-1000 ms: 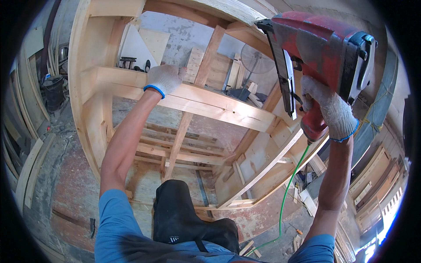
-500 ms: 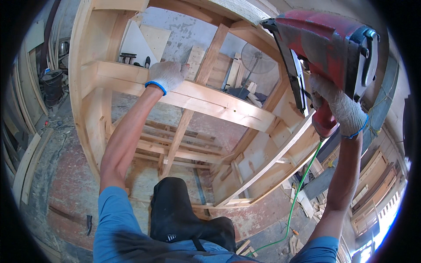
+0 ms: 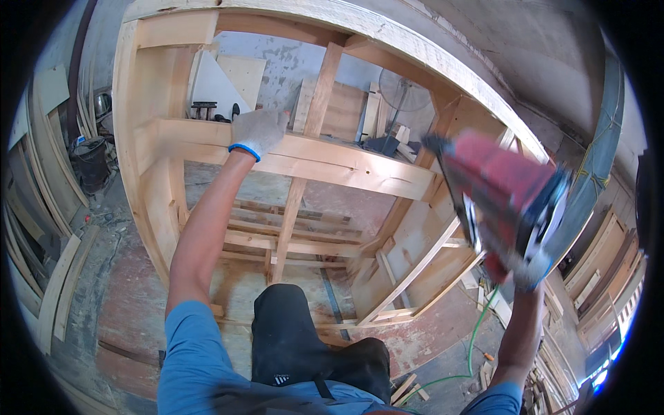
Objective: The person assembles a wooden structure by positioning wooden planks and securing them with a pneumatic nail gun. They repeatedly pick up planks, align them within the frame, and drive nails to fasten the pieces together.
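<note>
My left hand (image 3: 257,131), in a whitish knit glove with a blue cuff, is closed over the middle rail (image 3: 346,164) of a big wooden frame (image 3: 126,131). A small reddish tip shows by its fingers; I cannot make out what it is. At the right, my gloved right hand (image 3: 527,268) grips a red and black nail gun (image 3: 499,171), both smeared by motion. The gun is held up in front of the frame's right side, its long dark magazine on the left. A green air hose (image 3: 473,339) hangs from below its handle.
Wood strips (image 3: 59,290) and a dark bucket (image 3: 90,162) stand along the left. Behind the frame are a fan (image 3: 404,90) and leaning boards (image 3: 346,111). Scrap wood (image 3: 408,391) litters the floor at lower right. A grey beam (image 3: 602,138) slants down the right side.
My right hand and the nail gun have moved down and slightly left, blurring. The view has shifted, showing more of the frame's top rail. My left hand keeps its hold on the middle rail.
</note>
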A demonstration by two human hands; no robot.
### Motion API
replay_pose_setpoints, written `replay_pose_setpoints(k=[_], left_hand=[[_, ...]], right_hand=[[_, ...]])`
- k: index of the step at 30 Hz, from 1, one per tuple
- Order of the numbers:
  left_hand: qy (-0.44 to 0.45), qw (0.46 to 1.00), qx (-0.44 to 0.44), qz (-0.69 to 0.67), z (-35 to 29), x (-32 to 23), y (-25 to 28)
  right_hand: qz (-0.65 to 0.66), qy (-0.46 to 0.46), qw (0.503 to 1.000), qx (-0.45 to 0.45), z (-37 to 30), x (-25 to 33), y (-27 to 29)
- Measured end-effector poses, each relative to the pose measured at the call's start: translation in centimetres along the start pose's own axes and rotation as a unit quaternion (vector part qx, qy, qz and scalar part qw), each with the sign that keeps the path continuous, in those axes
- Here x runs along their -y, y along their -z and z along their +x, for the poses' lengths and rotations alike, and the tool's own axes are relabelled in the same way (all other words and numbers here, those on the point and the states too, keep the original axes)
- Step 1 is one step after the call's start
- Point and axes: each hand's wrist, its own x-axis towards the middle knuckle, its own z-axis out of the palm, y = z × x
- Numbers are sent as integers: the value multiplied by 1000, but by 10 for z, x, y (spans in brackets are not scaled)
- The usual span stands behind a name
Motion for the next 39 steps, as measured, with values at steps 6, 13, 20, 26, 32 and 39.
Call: replay_pose_setpoints(k=[6, 13, 20, 26, 32, 39], left_hand=[[8, 999, -2, 38, 1, 11, -11], [12, 997, 13, 75, 16, 16, -12], [-68, 991, -20, 110, -1, -2, 2], [-129, 969, -29, 209, 22, 57, -28], [-94, 959, 57, 261, 11, 47, -19], [-98, 990, -83, 65, -11, 6, -14]], right_hand=[[151, -325, 928, 99, -130, -64, -67], [34, -521, 830, 199, -317, -229, -198], [-190, -584, 730, 300, -508, -231, -282], [-150, -668, 680, 264, -566, -172, -289], [-135, -565, 668, 465, -563, -205, -292], [271, -407, 867, -96, -333, -287, -294]])
